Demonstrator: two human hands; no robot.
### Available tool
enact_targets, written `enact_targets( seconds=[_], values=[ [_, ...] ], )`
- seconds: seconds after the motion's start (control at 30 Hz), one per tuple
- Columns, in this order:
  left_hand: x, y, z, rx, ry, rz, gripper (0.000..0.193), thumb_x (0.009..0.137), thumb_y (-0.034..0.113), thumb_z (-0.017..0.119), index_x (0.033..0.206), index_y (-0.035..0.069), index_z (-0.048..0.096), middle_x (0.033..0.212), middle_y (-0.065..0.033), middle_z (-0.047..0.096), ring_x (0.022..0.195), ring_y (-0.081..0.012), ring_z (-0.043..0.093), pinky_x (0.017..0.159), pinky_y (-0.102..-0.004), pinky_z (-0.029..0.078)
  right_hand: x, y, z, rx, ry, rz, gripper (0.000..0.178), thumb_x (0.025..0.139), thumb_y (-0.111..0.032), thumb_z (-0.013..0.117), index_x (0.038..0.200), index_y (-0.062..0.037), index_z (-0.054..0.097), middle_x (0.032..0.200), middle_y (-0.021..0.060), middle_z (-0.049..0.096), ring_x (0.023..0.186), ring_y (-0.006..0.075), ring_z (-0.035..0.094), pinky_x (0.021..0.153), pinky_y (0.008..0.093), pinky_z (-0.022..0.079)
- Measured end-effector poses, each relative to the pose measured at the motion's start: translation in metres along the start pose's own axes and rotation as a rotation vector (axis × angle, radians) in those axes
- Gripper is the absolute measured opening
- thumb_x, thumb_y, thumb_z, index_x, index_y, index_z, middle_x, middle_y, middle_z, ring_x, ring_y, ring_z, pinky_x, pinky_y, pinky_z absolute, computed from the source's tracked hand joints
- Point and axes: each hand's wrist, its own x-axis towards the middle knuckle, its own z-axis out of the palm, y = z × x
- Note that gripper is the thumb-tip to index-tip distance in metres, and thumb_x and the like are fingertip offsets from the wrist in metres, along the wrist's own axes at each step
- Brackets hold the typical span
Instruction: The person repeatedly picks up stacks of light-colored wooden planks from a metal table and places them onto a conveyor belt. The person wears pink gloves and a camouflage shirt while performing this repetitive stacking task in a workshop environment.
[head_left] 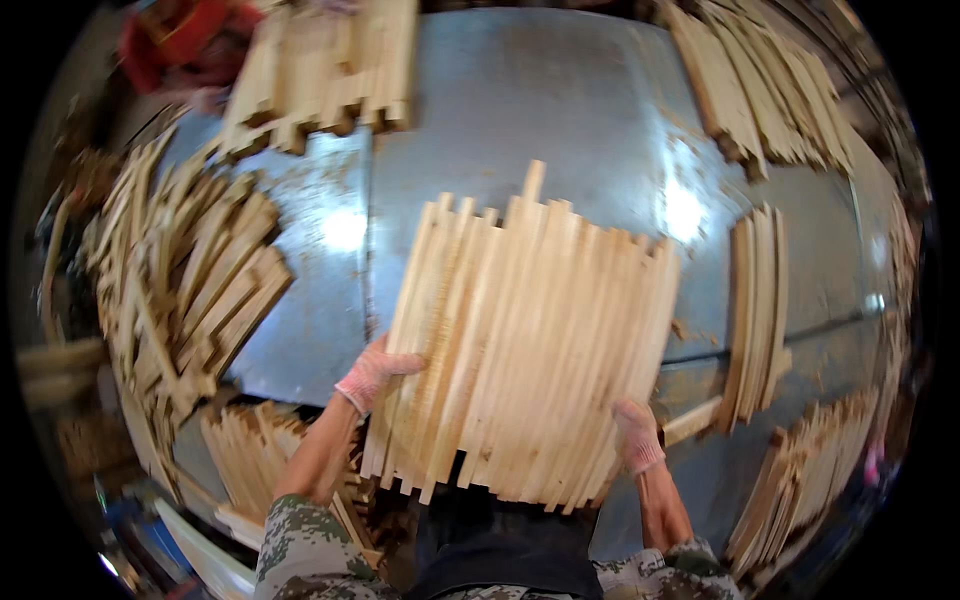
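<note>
Between my two hands is a wide row of pale wooden strips (530, 350), lying side by side with uneven ends. One strip sticks out past the others at the far end. My left hand (378, 372), in a pink knit glove, grips the row's left edge with the thumb over the top. On the right edge, my right hand (637, 435), gloved the same way, is closed round the side. The fingers of both hands are partly hidden under or behind the strips. The near ends of the row hang over the table's front edge, close to my dark apron (505, 555).
A metal-topped table (530, 80) spreads ahead. Loose strips (200, 270) lie jumbled at the left. Stacks stand at the far left (330, 70), far right (765, 90) and near right (805, 470). A narrow bundle (757, 315) lies right. A person in red (185, 45) is at the far left.
</note>
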Motion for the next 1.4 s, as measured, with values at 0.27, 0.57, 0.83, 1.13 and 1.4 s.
enact_targets(
  seconds=[0.27,0.57,0.83,1.13,1.4],
  values=[
    [-0.121,-0.028,-0.032,-0.083,0.173,0.334,0.092,0.077,0.012,0.097,0.154,-0.001,0.049,0.138,-0.0119,0.067,0.125,-0.0227,0.064,0.110,-0.0380,0.052,0.028,0.000,0.020,-0.146,-0.277,-0.226,0.042,0.086,-0.027,0.077,0.117,-0.0002,0.069,0.103,0.0030,0.070,0.092,0.0171,0.066,0.082,0.0325,0.052],
    [-0.306,-0.154,-0.022,-0.347,0.511,0.674,0.100,0.076,0.019,0.099,0.160,0.004,0.047,0.146,-0.0064,0.064,0.132,-0.0169,0.058,0.113,-0.0357,0.047,-0.013,-0.034,0.133,-0.451,-0.778,-0.419,0.032,0.086,-0.034,0.074,0.087,-0.0159,0.047,0.084,-0.0054,0.043,0.078,0.0117,0.045,0.072,0.0321,0.038],
    [-0.469,-0.361,-0.061,-0.556,0.922,1.050,0.099,0.072,0.018,0.102,0.155,0.003,0.050,0.141,-0.0065,0.064,0.129,-0.0198,0.058,0.112,-0.0365,0.049,-0.119,0.068,0.291,-0.734,-1.238,-0.317,0.088,0.080,-0.047,0.088,0.145,0.0001,0.052,0.125,0.0119,0.068,0.114,0.0273,0.068,0.096,0.0448,0.059],
    [-0.655,-0.564,-0.021,-0.751,1.395,1.177,0.096,0.073,0.007,0.095,0.157,0.004,0.049,0.142,-0.0039,0.065,0.132,-0.0172,0.058,0.112,-0.0360,0.047,-0.311,0.341,0.365,-0.758,-1.719,0.115,0.095,0.073,-0.040,0.093,0.146,0.0054,0.051,0.127,0.0181,0.069,0.110,0.0337,0.071,0.090,0.0478,0.063],
    [-0.753,-0.719,0.084,-1.022,1.944,1.045,0.088,0.068,0.013,0.100,0.145,0.000,0.059,0.127,-0.0071,0.074,0.113,-0.0201,0.071,0.093,-0.0330,0.058,-0.403,0.585,0.366,-1.040,-1.898,0.162,0.075,0.082,-0.029,0.088,0.141,0.0034,0.057,0.115,0.0099,0.072,0.103,0.0262,0.072,0.087,0.0410,0.062]
  ],
)
